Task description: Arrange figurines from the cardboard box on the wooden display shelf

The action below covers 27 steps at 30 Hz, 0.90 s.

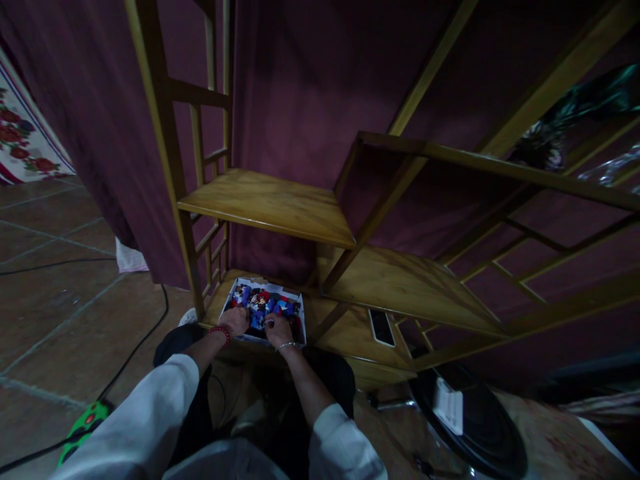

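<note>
One shallow, rectangular white box with low walls (287,291), set on the bottom board (345,333) of a yellow-brown wooden shelf unit, at its near left. Contents: many small blue, red, black and white objects (260,308), loosely heaped; their exact kind cannot be made out.

Left hand (236,321), ringed at the wrist by a red beaded bracelet (220,331): placed over the box's left part, fingers lowered toward the contents. Right hand (279,331), fitted with a thin silvery bracelet (286,345): placed over the near right part. How far either grip is opened, and whether anything is held, cannot be told.

Above the box, a plain wooden shelf (270,203) is mounted. To the right, a white-edged, dark-screened phone (382,328) is laid on the bottom board. Farther right, a round black seat (490,427) is topped by a white object (449,407). At near left, a green power strip (85,430) is placed on brown floor tiles (50,293). Behind the unit, maroon curtain fabric (295,120) is hung.
</note>
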### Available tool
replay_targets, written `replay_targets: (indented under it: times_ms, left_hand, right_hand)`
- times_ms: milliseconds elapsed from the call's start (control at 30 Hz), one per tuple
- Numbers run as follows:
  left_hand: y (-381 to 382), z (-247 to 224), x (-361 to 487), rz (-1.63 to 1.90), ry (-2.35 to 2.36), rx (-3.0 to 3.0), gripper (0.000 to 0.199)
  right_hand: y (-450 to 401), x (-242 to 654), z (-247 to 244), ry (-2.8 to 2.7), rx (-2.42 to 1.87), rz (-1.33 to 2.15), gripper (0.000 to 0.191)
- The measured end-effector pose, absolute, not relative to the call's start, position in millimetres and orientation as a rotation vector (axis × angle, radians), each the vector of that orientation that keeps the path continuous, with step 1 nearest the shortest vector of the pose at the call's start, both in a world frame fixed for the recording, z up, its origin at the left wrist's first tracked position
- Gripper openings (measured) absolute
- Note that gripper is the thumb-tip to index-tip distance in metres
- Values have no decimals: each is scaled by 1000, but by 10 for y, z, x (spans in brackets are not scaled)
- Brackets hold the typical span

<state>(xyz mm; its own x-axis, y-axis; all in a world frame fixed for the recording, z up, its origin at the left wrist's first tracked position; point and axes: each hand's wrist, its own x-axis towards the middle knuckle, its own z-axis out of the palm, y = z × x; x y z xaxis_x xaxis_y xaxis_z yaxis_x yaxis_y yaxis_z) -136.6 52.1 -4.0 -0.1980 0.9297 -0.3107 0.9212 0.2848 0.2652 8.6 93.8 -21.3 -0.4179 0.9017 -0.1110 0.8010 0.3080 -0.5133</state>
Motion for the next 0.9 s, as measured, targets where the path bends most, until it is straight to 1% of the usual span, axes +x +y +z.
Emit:
replay_targets:
  times_ms: [300,467,567,800,900]
  left_hand:
    - [537,-65,-1400,52,2142,1651,33]
    - [562,-90,-1431,71,2128,1662,38]
    - [559,-115,-1434,107,2141,1672,39]
    - [542,-161,-1411,199,2238,1586,36]
    - [548,-150,-1392,240,2310,1533,41]
  right_hand:
    - [983,55,-306,-2290,-1601,753,25]
    - [1016,34,-402,-2170,-1612,864,19]
    - [1007,18,-413,-2156,-1612,871,17]
    - [999,28,-424,-2184,-1605,903,19]
    - [999,48,-413,-2208,-1613,883,21]
